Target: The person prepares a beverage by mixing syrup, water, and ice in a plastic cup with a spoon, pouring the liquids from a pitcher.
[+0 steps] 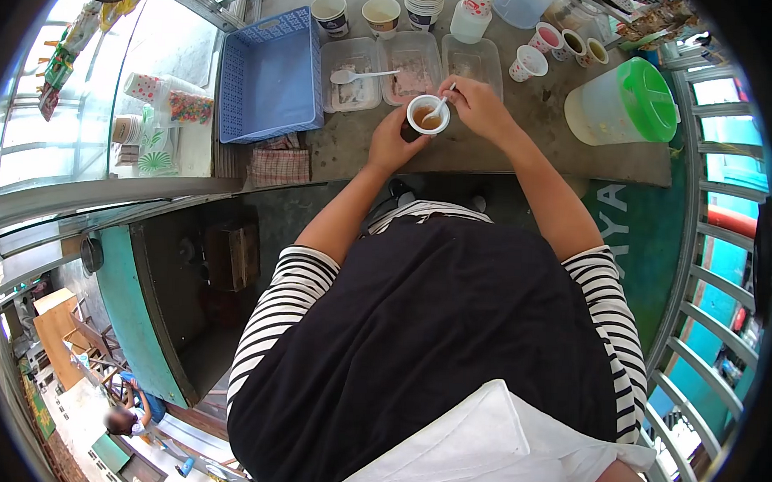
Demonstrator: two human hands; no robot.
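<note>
My left hand is wrapped round a small cup with a white rim and brownish liquid inside. With its fingers pinched, my right hand grips a white spoon whose lower end is in the liquid. Just beyond the cup lie clear plastic containers, one of them a pinkish-looking container and one to its right. A second white spoon rests across the left container. What these containers hold is too small to tell.
A blue plastic basket stands left, above a checked cloth. Paper cups line the back. Right are small dotted cups and a green-lidded jug. A glass case and metal bars flank the counter.
</note>
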